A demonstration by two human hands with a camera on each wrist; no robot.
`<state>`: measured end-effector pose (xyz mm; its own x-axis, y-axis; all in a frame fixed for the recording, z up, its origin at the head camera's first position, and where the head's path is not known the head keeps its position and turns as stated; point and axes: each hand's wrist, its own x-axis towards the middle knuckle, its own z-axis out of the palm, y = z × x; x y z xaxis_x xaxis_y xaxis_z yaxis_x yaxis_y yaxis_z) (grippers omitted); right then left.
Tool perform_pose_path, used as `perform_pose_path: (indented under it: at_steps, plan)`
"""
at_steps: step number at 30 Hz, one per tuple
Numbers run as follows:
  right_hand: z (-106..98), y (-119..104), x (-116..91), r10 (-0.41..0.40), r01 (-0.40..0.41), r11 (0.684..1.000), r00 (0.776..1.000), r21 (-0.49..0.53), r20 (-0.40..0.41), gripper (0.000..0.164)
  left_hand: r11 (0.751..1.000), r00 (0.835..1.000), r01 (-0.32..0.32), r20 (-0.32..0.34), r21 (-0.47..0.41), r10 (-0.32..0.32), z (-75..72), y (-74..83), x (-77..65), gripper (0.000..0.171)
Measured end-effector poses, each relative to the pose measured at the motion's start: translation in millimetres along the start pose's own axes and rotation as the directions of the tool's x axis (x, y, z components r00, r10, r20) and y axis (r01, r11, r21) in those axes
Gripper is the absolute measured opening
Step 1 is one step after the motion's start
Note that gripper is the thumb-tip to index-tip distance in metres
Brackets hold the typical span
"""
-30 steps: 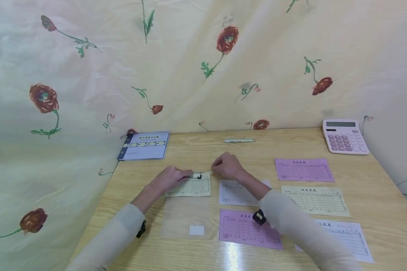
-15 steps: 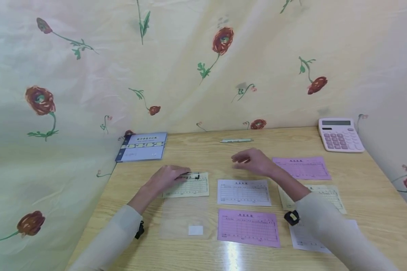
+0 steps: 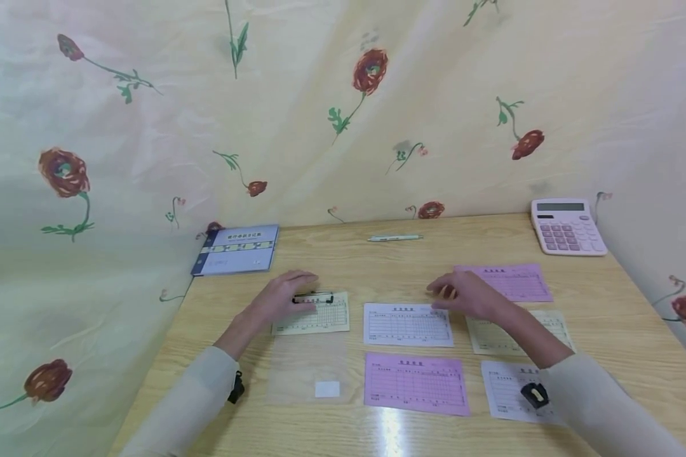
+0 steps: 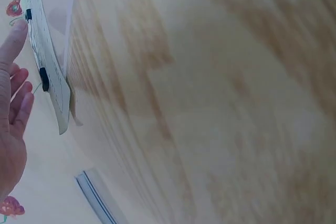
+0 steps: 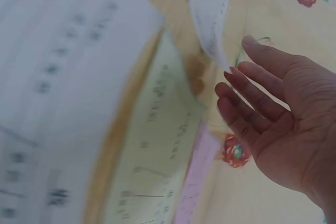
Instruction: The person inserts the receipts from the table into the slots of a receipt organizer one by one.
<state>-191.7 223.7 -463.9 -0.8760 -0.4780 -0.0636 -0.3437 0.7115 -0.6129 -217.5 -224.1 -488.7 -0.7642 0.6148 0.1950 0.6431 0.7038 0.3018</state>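
A cream printed slip [image 3: 330, 318] lies on the upper part of a translucent sheet [image 3: 305, 365], which bears a white label [image 3: 327, 389]. Along the slip's top edge sits a metal clip [image 3: 314, 296] with two black ends; both ends show in the left wrist view. My left hand [image 3: 281, 298] is at the clip's left end, thumb and fingers apart with nothing held between them. Fingers loosely bent and holding nothing, my right hand [image 3: 465, 294] hovers between a white slip [image 3: 408, 325] and the far pink slip [image 3: 514, 284]. The right wrist view shows its palm [image 5: 294, 135] bare.
Nearer me lie another pink slip [image 3: 416, 384] and a white slip [image 3: 503, 390]. A second cream slip [image 3: 494, 336] is partly under my right forearm. Farther back are a blue-covered book [image 3: 237, 249], a pen [image 3: 394, 238] and a calculator [image 3: 568, 227], before a flowered cloth [image 3: 297, 114].
My right hand has moved away from the clipped cream slip, to the right across the white slip. The left hand's fingers have loosened from the clip, showing more of it.
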Motion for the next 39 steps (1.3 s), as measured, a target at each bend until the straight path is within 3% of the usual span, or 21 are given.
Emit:
perform_pose_path:
  at_steps: [5, 9, 27, 39]
  plan:
    - [7, 5, -11, 0.041, -0.041, 0.999, 0.998, 0.002, -0.039, 0.034, 0.992, 0.993, 0.100, 0.066, -0.083, -0.094, 4.5, -2.2, -2.7, 0.071]
    - [10, 5, -16, 0.043, -0.044, 0.999, 0.996, -0.015, -0.078, 0.029, 0.986, 0.991, 0.124, 0.068, -0.111, -0.117, 5.7, -2.7, -3.4, 0.066]
    - [23, 3, -20, 0.115, -0.114, 0.993, 0.987, 0.016, -0.112, 0.022, 0.995, 0.997, 0.080, 0.020, -0.057, -0.079, 7.4, -5.2, -5.1, 0.041]
    - [22, 3, -18, 0.107, -0.104, 0.994, 0.983, 0.025, -0.148, 0.011, 0.996, 0.996, 0.072, 0.049, -0.044, -0.070, 6.5, -6.1, -2.5, 0.034]
